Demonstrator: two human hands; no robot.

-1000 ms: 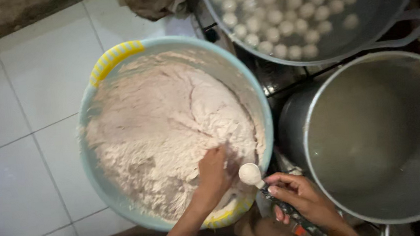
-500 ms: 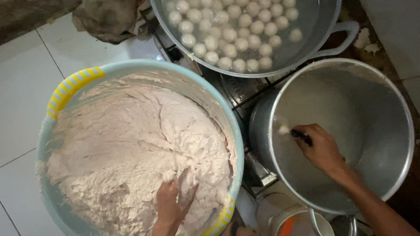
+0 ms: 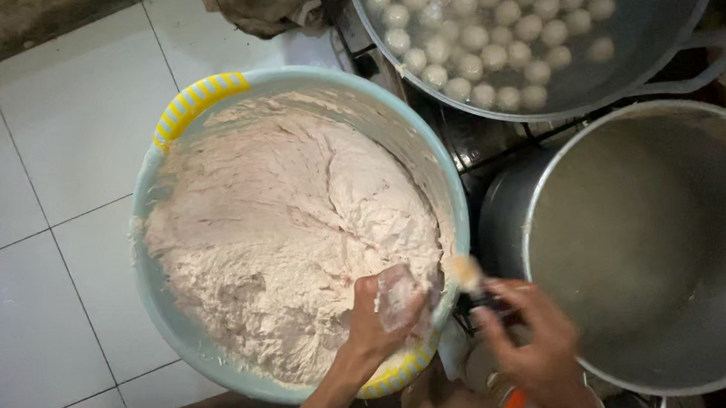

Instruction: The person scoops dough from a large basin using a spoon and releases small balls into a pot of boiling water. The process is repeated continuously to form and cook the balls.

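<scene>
Presently, observations, largest first:
Basin (image 3: 153, 244): pale blue with yellow handles, on the tiled floor, heaped with pinkish paste (image 3: 280, 235).
Empty pot (image 3: 548, 174): at 3 o'clock of basin, within reach.
Ball pot (image 3: 673, 3): at 1 o'clock, white balls afloat.
Left hand (image 3: 383, 313): fingers curled around a paste lump at basin's 5 o'clock.
Right hand (image 3: 530, 346): blurred; fingers closed on a spoon (image 3: 468, 275) beside the rim.

Dim warm light, glare on white floor tiles (image 3: 54, 166), right hand (image 3: 535, 345) motion-blurred, corners dark

white tiled floor (image 3: 54, 166): light-blue dough basin (image 3: 152, 295) on it; crumpled cloth (image 3: 255, 7) at far edge.
</scene>
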